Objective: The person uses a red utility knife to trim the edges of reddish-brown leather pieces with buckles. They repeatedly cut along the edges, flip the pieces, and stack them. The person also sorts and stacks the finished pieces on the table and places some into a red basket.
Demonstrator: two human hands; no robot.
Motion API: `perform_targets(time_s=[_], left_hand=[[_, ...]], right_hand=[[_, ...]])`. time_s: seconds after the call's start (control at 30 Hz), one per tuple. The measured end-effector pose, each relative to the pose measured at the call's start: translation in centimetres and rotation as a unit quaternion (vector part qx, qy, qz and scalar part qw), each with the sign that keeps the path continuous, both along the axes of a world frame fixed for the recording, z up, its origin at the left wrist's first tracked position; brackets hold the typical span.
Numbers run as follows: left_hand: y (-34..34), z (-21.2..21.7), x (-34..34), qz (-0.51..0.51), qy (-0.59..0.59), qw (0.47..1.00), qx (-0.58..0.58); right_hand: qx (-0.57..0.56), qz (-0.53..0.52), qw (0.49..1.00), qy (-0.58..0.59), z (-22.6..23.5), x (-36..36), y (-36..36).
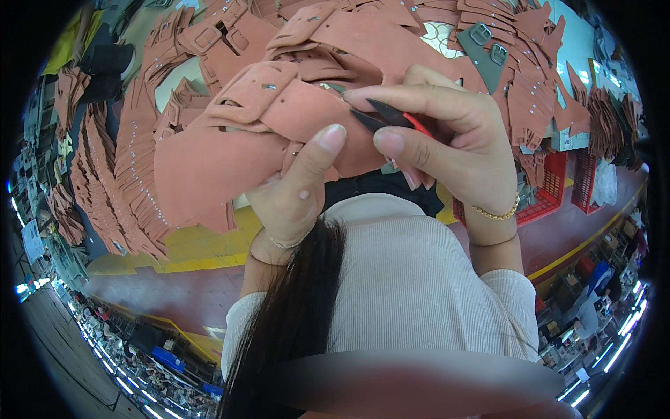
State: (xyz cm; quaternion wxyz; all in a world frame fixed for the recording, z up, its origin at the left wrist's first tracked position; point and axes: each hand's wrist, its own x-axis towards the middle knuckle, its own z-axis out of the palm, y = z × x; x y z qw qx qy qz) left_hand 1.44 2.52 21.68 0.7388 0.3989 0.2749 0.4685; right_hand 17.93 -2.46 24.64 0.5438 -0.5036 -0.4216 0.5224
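My left hand is closed on the lower edge of a salmon-pink leather shoe upper, its thumb pressed on the face. A covered buckle and strap sit at the upper's top. In my right hand is a pair of thread snips with black blades and a red handle. The blades lie apart, pointing left over the upper. My right forefinger reaches past them to the upper's edge, and the thumb rests beside the blades. The other right fingers are partly hidden behind the thumb.
Stacks of similar pink leather pieces cover the table at left and beyond. At right lie more pieces and a grey-green piece with metal buckles. Red plastic crates stand below the table's right side. Another person's arm shows far left.
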Motion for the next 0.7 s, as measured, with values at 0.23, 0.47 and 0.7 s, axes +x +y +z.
perform_targets(time_s=[0.23, 0.47, 0.7], left_hand=[[0.2, 0.0, -0.4, -0.002, 0.053, 0.999, -0.003], [0.4, 0.0, -0.4, -0.012, 0.076, 0.997, 0.012], [0.3, 0.1, -0.1, 0.003, 0.084, 0.996, 0.028]], right_hand=[[0.017, -0.011, 1.0, -0.011, -0.4, -0.2, 0.1], [0.0, -0.007, 0.999, 0.052, -0.9, -0.5, -0.1], [0.003, -0.018, 0.996, 0.093, -1.3, -0.6, -0.1]])
